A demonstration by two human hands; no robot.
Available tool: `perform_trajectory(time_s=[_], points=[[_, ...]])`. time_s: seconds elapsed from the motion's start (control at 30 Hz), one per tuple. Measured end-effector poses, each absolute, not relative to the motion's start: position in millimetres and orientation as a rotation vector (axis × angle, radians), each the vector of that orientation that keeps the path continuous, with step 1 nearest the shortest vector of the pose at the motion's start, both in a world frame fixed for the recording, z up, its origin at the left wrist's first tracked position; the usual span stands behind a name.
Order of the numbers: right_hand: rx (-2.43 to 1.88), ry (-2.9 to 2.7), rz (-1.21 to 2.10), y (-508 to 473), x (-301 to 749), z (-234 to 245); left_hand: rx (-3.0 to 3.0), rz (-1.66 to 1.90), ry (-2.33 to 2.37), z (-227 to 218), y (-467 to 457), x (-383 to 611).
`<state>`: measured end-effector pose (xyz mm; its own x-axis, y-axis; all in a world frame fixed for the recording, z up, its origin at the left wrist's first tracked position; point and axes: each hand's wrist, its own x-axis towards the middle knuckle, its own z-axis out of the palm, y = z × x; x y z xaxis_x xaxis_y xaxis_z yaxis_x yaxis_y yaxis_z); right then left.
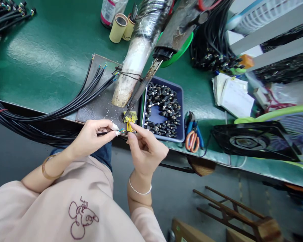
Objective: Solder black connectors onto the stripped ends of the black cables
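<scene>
My left hand [97, 134] pinches the stripped end of a black cable [102, 133], with white coverings on its fingertips. Thin coloured wires [121, 130] fan out past those fingertips. Close by on the right, my right hand [146, 146] has its thumb and index finger curled toward the wire ends; whatever is between them is too small to make out. Just beyond the fingers is a yellow pad [130, 116]. A soldering iron [147, 78] slants down from above, its tip at the pad.
A blue tray [182, 114] of small black connectors stands to the right, beside orange-and-blue pliers [193, 139]. More black cables [65, 112] lie at left on a brown board [91, 111]. A black fan [255, 143] is at the right edge of the green table [53, 53].
</scene>
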<state>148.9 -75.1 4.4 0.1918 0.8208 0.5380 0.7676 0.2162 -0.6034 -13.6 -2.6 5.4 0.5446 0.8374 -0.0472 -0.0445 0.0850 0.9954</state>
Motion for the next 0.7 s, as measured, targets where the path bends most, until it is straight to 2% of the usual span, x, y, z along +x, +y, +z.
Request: perform_trajectory(time_s=[0.23, 0.57, 0.7], points=[[-1.526, -1.699, 0.058, -78, 151, 6, 1.615, 0.878, 0.828, 2, -4, -13], [-1.539, -1.756, -0.192, -69, 143, 3, 1.797, 1.007, 0.873, 4, -6, -10], [-1.598, -1.518, 0.128, -73, 134, 1, 1.714, 1.065, 0.896, 2, -11, -10]])
